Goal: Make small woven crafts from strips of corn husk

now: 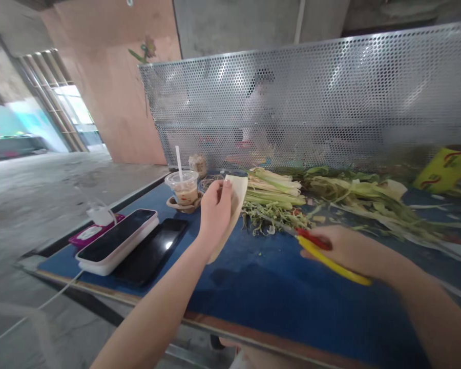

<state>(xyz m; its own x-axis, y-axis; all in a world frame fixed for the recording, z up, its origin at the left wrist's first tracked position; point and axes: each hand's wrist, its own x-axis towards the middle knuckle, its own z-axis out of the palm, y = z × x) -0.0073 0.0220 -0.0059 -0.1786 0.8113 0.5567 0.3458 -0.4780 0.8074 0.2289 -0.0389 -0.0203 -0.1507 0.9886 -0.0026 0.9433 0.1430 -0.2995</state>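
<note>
Blue bench (261, 297) with plant material and a pair of hands at work, viewed from the head. The left hand (216, 210) is closed on a pale strip (238, 196), pinching it near its upper end with the thumb laid on the face; the strip is held tilted above the bench top, its lower end reaching down behind the wrist. The right hand (346, 251), slightly blurred, grips scissors (308, 245) with one red and one yellow handle. Their blades point left, toward a heap of green trimmings (278, 218); whether the blades are parted cannot be told. Behind the trimmings lies a bundle of pale green stalks (272, 189), and to its right a spread of loose leaves (353, 192). Beyond the left hand, a lidded plastic cup (186, 188) with a white straw stands in a moulded brown holder (183, 207). Nearer the left edge, a dark phone (151, 251) lies flat beside a white-sided device (119, 241); a purple block (86, 236) bearing a white plug sits next to the latter. Perforated metal screen (215, 97) at the rear, through which a person (258, 110) is partly visible. Far right: yellow packaging (447, 169).
</note>
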